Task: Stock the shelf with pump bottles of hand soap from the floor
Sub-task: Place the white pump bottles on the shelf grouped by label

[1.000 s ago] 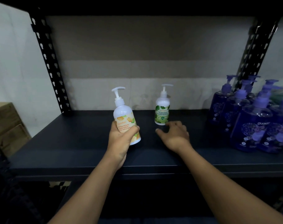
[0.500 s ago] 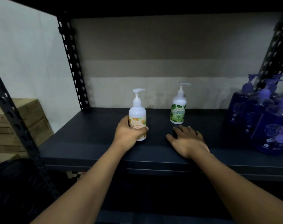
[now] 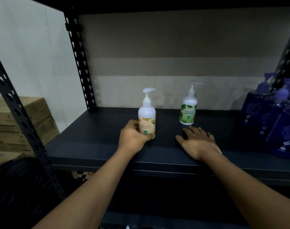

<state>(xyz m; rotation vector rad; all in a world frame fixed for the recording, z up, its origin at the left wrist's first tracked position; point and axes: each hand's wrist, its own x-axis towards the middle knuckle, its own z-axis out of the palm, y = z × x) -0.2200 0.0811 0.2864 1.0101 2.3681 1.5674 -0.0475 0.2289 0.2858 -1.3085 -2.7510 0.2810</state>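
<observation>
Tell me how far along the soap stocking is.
Done: a green-labelled white pump bottle stands at the back of the dark metal shelf; purple pump bottles crowd its right end. In hand: the left hand grips an orange-labelled white pump bottle, upright on the shelf; the right hand rests flat beside it. Left: letting go; any floor stock is out of view.

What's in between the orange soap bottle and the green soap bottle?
Nothing, just bare dark shelf, seen in the head view. The orange bottle and green bottle stand apart.

Head view, close to the shelf (image 3: 99,139) — facing forward, slightly down.
</observation>
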